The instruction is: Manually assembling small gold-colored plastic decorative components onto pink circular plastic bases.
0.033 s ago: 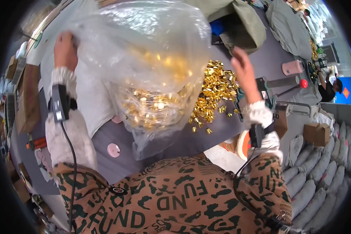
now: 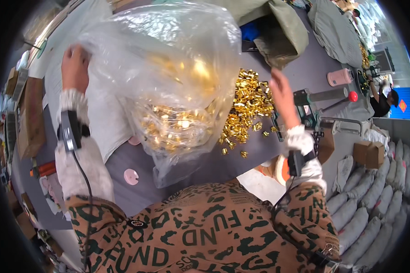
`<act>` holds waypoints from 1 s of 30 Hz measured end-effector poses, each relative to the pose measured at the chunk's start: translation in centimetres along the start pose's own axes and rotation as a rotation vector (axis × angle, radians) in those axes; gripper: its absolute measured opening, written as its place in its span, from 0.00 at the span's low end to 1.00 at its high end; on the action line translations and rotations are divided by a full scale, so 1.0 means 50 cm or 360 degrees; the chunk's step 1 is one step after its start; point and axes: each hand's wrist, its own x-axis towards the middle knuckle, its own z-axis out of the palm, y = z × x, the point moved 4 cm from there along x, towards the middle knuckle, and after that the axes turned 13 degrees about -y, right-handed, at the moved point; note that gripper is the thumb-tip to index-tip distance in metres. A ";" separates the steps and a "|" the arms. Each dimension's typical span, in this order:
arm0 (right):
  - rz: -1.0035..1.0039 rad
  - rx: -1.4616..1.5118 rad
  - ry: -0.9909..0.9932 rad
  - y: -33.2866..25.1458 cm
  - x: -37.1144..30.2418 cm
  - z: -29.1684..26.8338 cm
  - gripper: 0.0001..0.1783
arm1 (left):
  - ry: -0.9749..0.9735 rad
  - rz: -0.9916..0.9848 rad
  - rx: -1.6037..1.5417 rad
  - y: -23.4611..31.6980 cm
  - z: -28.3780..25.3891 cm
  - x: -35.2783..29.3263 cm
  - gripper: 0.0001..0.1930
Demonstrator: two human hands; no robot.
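Note:
A large clear plastic bag [image 2: 123, 54] stands on the dark grey table, bulging, with many small shiny gold metal pieces [image 2: 177, 123] in its lower part. My left hand [image 2: 75, 70] is closed at the bag's upper left edge, its fingers curled on the film. My right hand [image 2: 283, 95] is to the right of the bag, fingers stretched out, holding nothing. Next to it, a loose pile of the same gold pieces [image 2: 249, 102] lies on the table between hand and bag. A few pieces are scattered toward the table's near edge.
Beyond the right hand is a hand-lever press [image 2: 323, 96] with a red knob. A pink canister [image 2: 339, 77] and an open olive sack [image 2: 289, 38] stand farther back. Pink discs [image 2: 131, 176] lie near the front. Stacked grey sacks [image 2: 364, 209] fill the floor at right. Another person [image 2: 383, 102] is far right.
My right hand has come slightly nearer to me, beside the gold pile. The left hand is also a little nearer, still at the bag's edge. The bag has shifted slightly left in view.

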 end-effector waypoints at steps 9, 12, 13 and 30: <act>0.0153 -0.0290 -0.0308 -0.004 -0.287 0.228 0.51 | -0.0325 -0.0585 -0.0181 -0.136 0.287 -0.413 0.43; 0.0182 -0.0110 -0.0246 -0.028 -0.237 0.346 0.48 | -0.0335 -0.0559 -0.0102 -0.162 0.388 -0.446 0.37; 0.0227 0.0007 -0.0198 -0.029 -0.211 0.381 0.44 | -0.0224 -0.0452 0.0384 -0.185 0.392 -0.443 0.30; 0.0213 0.2425 0.0782 0.068 0.034 0.097 0.22 | -0.0446 -0.0169 -0.1479 0.087 0.362 0.071 0.09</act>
